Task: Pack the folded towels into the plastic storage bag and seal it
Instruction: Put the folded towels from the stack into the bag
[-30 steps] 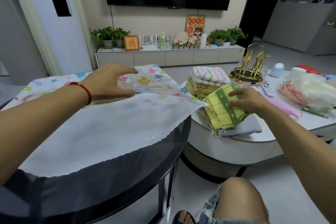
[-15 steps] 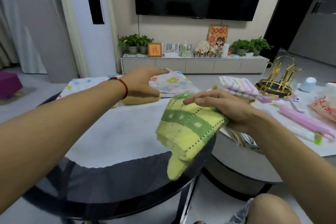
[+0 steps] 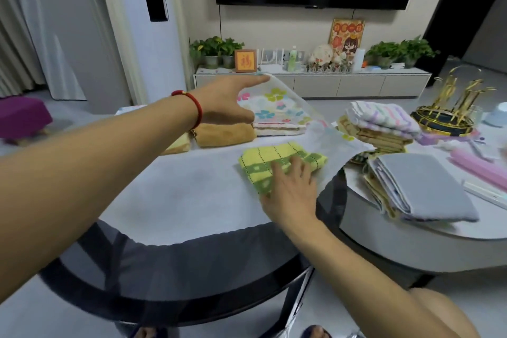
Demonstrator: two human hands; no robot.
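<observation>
The plastic storage bag [image 3: 178, 186] lies across the dark round glass table [image 3: 192, 277]. My left hand [image 3: 227, 101] holds its flower-printed upper layer [image 3: 277, 107] up at the far edge, so the mouth gapes to the right. A brown towel [image 3: 225, 134], a pale yellow one [image 3: 178, 147] and a white one [image 3: 277, 130] lie inside at the back. My right hand [image 3: 290, 189] rests on a folded yellow-green towel [image 3: 274, 162], which lies on the bag's lower layer just inside the mouth.
A white low table [image 3: 411, 239] stands to the right. On it are a stack topped by a striped towel [image 3: 384, 118], a stack topped by a grey towel [image 3: 422, 186], a gold rack [image 3: 452, 110] and pink items [image 3: 480, 167]. My knee [image 3: 444, 310] is at lower right.
My right hand has carried the yellow-green towel from the white table's stack to the bag and laid it on the lower layer. My left hand has raised the flowered flap higher.
</observation>
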